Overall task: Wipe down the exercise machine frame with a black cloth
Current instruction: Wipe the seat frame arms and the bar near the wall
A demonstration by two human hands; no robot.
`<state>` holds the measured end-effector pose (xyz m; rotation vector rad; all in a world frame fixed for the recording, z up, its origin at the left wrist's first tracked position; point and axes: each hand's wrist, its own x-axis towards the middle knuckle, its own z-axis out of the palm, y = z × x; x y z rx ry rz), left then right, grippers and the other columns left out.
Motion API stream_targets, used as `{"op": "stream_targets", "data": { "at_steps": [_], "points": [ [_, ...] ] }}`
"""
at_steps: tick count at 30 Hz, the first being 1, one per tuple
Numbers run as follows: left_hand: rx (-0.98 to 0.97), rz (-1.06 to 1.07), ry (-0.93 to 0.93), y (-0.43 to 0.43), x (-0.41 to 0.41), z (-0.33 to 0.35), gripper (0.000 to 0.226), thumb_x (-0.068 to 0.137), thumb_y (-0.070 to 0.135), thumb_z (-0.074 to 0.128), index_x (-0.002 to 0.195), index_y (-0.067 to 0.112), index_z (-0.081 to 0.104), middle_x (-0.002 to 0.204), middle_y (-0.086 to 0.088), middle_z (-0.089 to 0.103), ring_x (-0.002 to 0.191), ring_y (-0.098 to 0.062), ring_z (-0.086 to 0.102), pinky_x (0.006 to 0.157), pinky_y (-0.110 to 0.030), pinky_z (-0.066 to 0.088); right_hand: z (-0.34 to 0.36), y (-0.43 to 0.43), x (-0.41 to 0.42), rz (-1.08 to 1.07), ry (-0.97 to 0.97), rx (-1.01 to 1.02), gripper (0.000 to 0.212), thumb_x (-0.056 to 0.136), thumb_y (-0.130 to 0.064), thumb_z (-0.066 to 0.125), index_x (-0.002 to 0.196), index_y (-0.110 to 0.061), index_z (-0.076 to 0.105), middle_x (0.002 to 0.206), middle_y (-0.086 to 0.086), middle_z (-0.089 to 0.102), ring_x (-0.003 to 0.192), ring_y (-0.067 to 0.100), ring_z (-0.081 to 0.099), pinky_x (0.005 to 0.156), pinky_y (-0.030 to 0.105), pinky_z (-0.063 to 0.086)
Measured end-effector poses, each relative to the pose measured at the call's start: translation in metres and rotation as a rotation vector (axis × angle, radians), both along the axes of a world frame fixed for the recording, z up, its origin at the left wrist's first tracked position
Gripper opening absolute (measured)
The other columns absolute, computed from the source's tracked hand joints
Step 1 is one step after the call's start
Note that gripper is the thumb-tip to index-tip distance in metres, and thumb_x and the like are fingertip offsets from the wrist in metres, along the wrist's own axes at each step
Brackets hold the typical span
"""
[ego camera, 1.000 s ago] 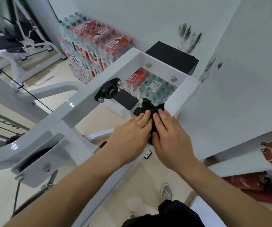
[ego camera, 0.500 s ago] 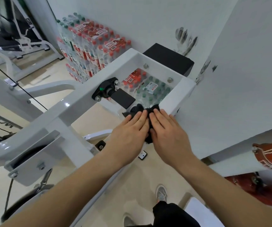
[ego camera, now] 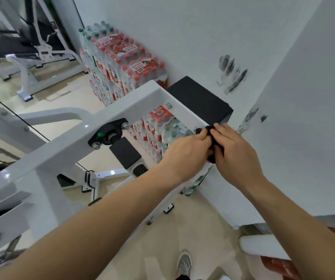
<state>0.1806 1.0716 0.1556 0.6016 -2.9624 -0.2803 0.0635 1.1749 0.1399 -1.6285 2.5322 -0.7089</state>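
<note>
Two hands, one black cloth [ego camera: 213, 142], one white frame [ego camera: 65, 146].
Left hand [ego camera: 184, 151] and right hand [ego camera: 236, 150] both pinch the mostly hidden cloth at the frame's far corner.

Hands [ego camera: 213, 150] on cloth [ego camera: 216, 147] atop frame [ego camera: 61, 150]; bottles [ego camera: 122, 63] behind.

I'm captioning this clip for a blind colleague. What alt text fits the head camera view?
Seen from above, a person's left hand and right hand press a black cloth onto the far corner of a white exercise machine frame near a white wall. Shrink-wrapped packs of water bottles are stacked on the floor behind the frame.
</note>
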Motion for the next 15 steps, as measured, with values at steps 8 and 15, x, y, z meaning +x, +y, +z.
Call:
{"op": "stream_targets", "data": {
  "at_steps": [8,15],
  "points": [
    [-0.012,0.262,0.194,-0.077,0.017,0.044,0.029,0.099,0.022,0.051,0.126,0.018,0.063,0.125,0.006,0.066,0.100,-0.022,0.067,0.084,-0.038,0.053,0.046,-0.109,-0.013,0.273,-0.161,-0.177,0.040,0.096,-0.010,0.057,0.136,-0.013,0.061,0.141,0.004,0.059,0.131,0.015,0.053,0.114,0.029,0.038],
    [-0.136,0.499,0.130,-0.176,0.051,0.035,0.030,0.102,0.026,0.049,0.125,0.014,0.065,0.129,-0.003,0.062,0.100,-0.030,0.067,0.082,-0.043,0.055,0.044,-0.237,0.006,0.409,-0.067,-0.123,0.040,0.099,-0.013,0.053,0.139,-0.012,0.057,0.145,0.005,0.054,0.134,0.023,0.050,0.112,0.040,0.041]
  ]
}}
